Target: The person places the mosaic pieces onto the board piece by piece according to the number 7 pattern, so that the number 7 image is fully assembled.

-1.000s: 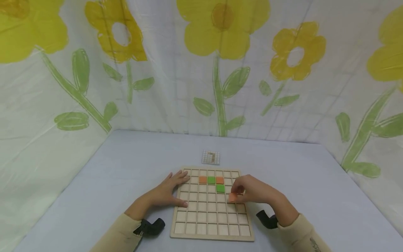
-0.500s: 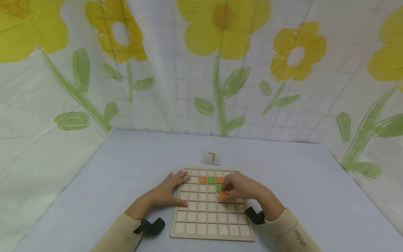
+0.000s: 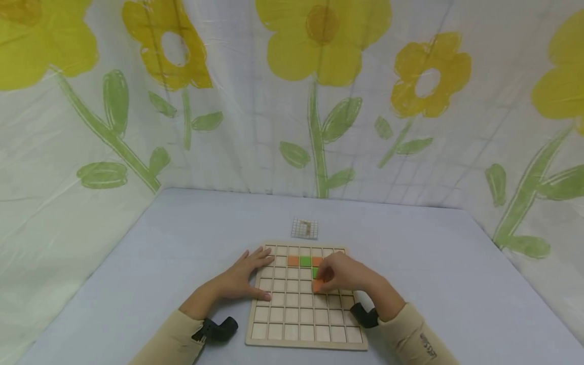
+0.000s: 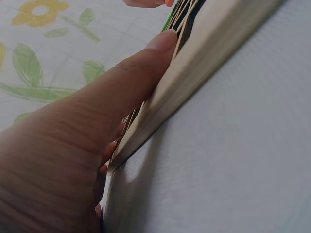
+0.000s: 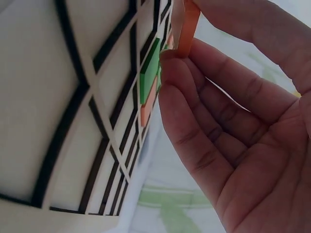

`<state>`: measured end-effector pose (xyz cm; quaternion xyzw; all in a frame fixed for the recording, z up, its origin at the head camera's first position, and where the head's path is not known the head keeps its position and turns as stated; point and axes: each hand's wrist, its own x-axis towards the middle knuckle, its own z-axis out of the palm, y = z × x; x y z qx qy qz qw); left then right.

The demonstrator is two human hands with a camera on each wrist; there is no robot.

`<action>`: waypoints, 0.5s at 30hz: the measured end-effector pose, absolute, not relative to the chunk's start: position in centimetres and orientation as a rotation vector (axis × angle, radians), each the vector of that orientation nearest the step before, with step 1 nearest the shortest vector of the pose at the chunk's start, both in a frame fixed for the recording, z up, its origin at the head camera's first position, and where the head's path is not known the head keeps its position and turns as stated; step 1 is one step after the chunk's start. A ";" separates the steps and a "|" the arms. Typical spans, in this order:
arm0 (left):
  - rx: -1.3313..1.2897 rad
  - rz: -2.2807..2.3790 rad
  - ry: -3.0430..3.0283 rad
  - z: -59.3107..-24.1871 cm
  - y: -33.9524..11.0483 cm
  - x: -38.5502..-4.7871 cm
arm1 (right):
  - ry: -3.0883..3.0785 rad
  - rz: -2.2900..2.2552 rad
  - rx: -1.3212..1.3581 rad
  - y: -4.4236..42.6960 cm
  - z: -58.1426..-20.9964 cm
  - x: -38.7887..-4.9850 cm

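Observation:
A wooden grid board [image 3: 292, 317] lies on the table. My left hand [image 3: 242, 276] rests on its left edge, fingers spread; in the left wrist view the thumb [image 4: 133, 70] lies along the rim. My right hand [image 3: 347, 274] pinches a square orange tile [image 5: 189, 31] between thumb and fingertips, over a cell just below a green tile [image 3: 315, 273]. That tile is partly covered by my fingers. In the row above it sit an orange tile [image 3: 293, 261], a green tile [image 3: 305, 261] and another orange tile [image 3: 317, 261]. The right wrist view shows the held tile tilted.
Behind the board, a small card [image 3: 304, 228] with a printed grid and a coloured pattern lies on the pale table [image 3: 205, 218]. A white curtain [image 3: 246, 126] with painted yellow flowers hangs beyond the table's far edge. Black wrist devices sit on both sleeves.
My right hand has moved left across the board with the orange tile, from the right-hand columns to the cell below the lower green tile. The left hand has stayed in place.

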<state>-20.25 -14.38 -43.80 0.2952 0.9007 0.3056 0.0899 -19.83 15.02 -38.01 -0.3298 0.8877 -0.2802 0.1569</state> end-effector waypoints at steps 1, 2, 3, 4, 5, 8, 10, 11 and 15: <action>0.880 0.910 2.678 -43.8 -14.4 -20.2 | 2.541 -0.803 -0.935 15.1 -38.1 -19.8; 0.883 0.910 2.677 -43.8 -14.4 -20.3 | 2.542 -0.802 -0.928 15.1 -38.2 -19.9; 0.888 0.913 2.676 -43.8 -14.4 -20.3 | 2.540 -0.801 -0.917 15.1 -38.3 -19.9; 0.893 0.914 2.675 -43.9 -14.4 -20.3 | 2.543 -0.796 -0.913 15.1 -38.3 -19.9; 0.895 0.916 2.672 -43.9 -14.4 -20.3 | 2.545 -0.792 -0.906 15.2 -38.4 -19.9; 0.896 0.916 2.672 -43.9 -14.4 -20.3 | 2.562 -0.770 -0.916 15.2 -38.7 -20.0; 0.893 0.914 2.674 -43.8 -14.5 -20.3 | 2.575 -0.753 -0.927 15.1 -38.7 -20.0; 0.892 0.912 2.674 -43.8 -14.5 -20.3 | 2.579 -0.749 -0.929 15.1 -38.8 -20.0; 0.888 0.917 2.671 -43.8 -14.5 -20.3 | 2.577 -0.753 -0.936 15.1 -38.8 -20.0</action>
